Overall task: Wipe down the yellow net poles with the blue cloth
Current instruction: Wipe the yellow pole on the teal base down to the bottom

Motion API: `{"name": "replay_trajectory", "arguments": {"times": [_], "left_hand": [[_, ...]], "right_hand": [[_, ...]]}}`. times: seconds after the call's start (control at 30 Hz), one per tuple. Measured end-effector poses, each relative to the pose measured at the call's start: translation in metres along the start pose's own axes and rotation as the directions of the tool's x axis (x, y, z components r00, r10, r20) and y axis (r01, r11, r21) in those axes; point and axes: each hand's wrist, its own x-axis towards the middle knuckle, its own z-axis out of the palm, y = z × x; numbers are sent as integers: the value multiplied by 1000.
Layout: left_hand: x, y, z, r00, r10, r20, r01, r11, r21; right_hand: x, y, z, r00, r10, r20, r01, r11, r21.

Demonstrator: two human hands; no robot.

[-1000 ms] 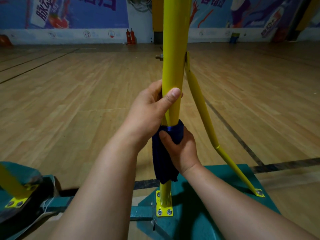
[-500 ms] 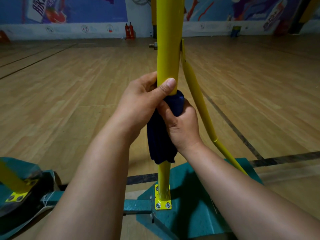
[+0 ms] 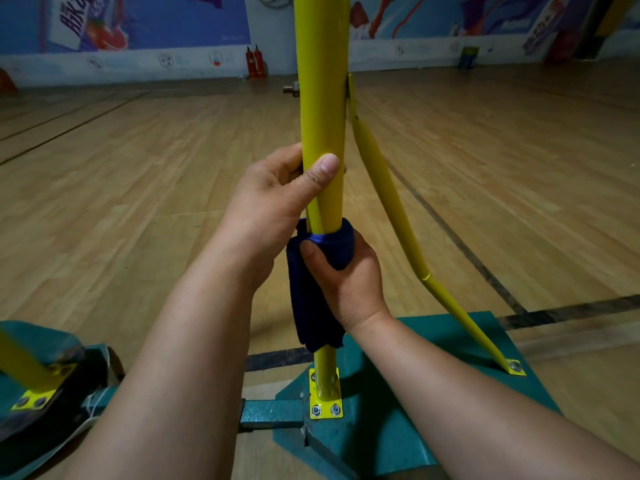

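A yellow net pole (image 3: 322, 98) stands upright in the middle, bolted to a green base (image 3: 391, 427). My left hand (image 3: 273, 209) grips the pole, thumb across its front. Just below, my right hand (image 3: 349, 282) holds the dark blue cloth (image 3: 311, 299) wrapped round the pole, and the cloth's loose end hangs down toward the base. A thinner yellow brace (image 3: 391, 209) slants from the pole down to the base's right corner.
A second green base with a yellow pole foot (image 3: 31, 386) lies at the lower left. Wooden gym floor (image 3: 138, 202) with dark court lines spreads all around. Two red fire extinguishers (image 3: 254, 62) stand by the far wall.
My right hand has slid the blue cloth down the pole, away from my left hand, after sliding it up against that hand half a second ago. My left hand keeps its grip.
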Motion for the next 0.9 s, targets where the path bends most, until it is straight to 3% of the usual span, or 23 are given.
{"name": "replay_trajectory", "arguments": {"times": [0.4, 0.9], "left_hand": [[-2, 1, -3, 1000, -26, 1, 26, 999, -24], [-4, -26, 0, 994, -70, 80, 61, 992, 107]], "right_hand": [[16, -55, -2, 999, -47, 27, 45, 997, 68], [-16, 25, 3, 996, 86, -22, -87, 996, -35]]}}
